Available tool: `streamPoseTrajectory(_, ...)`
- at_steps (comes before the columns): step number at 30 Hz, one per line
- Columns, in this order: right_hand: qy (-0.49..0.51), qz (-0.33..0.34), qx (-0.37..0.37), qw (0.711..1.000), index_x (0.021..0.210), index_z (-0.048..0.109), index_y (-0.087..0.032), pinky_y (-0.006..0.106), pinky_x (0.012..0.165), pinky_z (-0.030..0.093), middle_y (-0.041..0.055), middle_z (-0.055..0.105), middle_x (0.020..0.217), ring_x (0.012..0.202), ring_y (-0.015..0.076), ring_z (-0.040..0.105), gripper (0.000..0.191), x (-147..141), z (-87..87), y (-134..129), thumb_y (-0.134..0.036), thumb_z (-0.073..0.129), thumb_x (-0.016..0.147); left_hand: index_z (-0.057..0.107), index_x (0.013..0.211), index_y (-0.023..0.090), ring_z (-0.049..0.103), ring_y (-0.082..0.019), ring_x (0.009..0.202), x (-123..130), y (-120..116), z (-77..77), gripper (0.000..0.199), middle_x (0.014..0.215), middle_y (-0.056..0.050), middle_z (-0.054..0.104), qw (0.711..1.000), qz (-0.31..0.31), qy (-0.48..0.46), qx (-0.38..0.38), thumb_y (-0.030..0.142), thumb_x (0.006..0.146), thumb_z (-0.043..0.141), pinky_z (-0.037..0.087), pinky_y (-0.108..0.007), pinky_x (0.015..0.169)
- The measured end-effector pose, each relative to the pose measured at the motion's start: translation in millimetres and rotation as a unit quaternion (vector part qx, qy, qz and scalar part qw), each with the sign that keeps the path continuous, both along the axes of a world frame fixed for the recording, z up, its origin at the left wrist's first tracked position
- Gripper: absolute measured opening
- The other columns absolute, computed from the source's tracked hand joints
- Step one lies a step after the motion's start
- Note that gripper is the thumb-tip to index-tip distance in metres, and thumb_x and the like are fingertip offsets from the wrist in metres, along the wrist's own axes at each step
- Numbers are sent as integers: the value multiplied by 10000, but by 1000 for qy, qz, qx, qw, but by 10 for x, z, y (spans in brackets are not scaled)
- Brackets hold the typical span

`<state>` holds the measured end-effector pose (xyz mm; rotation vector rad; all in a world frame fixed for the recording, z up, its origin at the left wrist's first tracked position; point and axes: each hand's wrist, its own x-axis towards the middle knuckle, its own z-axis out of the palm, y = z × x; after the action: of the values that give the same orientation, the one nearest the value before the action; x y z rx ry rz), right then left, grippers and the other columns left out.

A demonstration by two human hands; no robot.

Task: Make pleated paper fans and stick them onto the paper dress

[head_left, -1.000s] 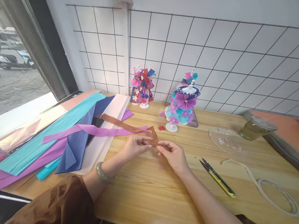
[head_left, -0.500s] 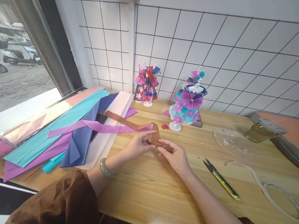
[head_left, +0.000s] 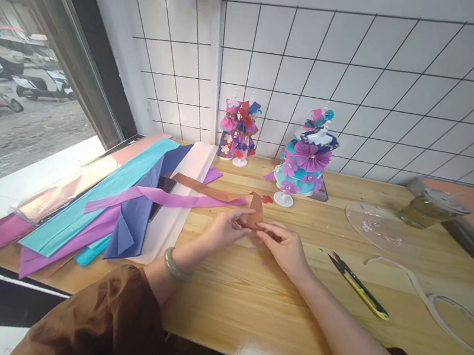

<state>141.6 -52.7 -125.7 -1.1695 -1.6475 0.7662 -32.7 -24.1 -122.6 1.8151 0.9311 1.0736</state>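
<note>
Between my two hands is the end of a brown crepe paper strip (head_left: 255, 211), folded over on itself. My left hand (head_left: 229, 228) pinches it from the left, with a bangle (head_left: 173, 263) on that wrist. With thumb and forefinger, my right hand (head_left: 282, 245) grips the lower right corner of the fold. The rest of the strip trails left over the paper pile. A purple paper strip (head_left: 179, 199) runs alongside, its right end close to my left hand. Just beyond the fold lies a small red paper flower (head_left: 266, 199).
Turquoise (head_left: 100, 192), navy (head_left: 134, 215) and other paper sheets cover the left side. Small stands with paper dresses (head_left: 307, 158) line the back. To the right are yellow-handled thread snips (head_left: 359, 285), a clear plate of beads (head_left: 373, 226), a lidded cup (head_left: 434, 210) and coiled white tape (head_left: 433, 301).
The whole scene has shifted slightly right as my head turned. The brown fold looks a little more upright and rounded, and both hands keep their pinch on it.
</note>
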Motion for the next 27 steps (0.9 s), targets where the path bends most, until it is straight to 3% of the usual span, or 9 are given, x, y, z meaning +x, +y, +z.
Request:
streamPoseTrajectory(4, -59, 6, 50, 997, 917, 678, -205, 298, 657, 498, 77, 631, 939, 810, 190, 599, 201, 24, -13, 4, -299, 567, 778, 592, 1069, 166, 592, -120, 699, -3, -9, 26, 344, 805, -38, 654, 1000, 2, 11, 21, 213, 728, 594, 465, -216, 637)
streamPoseTrajectory(10, -88, 10, 72, 993, 901, 673, -212, 284, 627, 487, 58, 632, 858, 757, 171, 591, 176, 23, 16, 4, -277, 542, 803, 678, 886, 191, 605, -134, 750, -34, -21, 51, 183, 871, -41, 680, 996, -8, 68, 60, 250, 782, 539, 452, -225, 660)
streamPoseTrajectory(22, -76, -5, 73, 994, 918, 666, -207, 282, 614, 471, 57, 633, 852, 731, 166, 585, 174, 36, 11, -14, -264, 564, 789, 687, 840, 182, 591, -116, 667, -46, -20, 90, 162, 800, -32, 685, 994, 17, 93, 55, 254, 763, 563, 426, -208, 591)
streamPoseTrajectory(27, -59, -1, 75, 995, 878, 674, -209, 281, 601, 467, 53, 628, 825, 718, 162, 583, 149, 27, 22, -13, -255, 565, 788, 670, 906, 178, 618, -141, 759, -32, -34, 98, 189, 887, -39, 685, 998, -5, 60, 33, 232, 761, 561, 466, -226, 668)
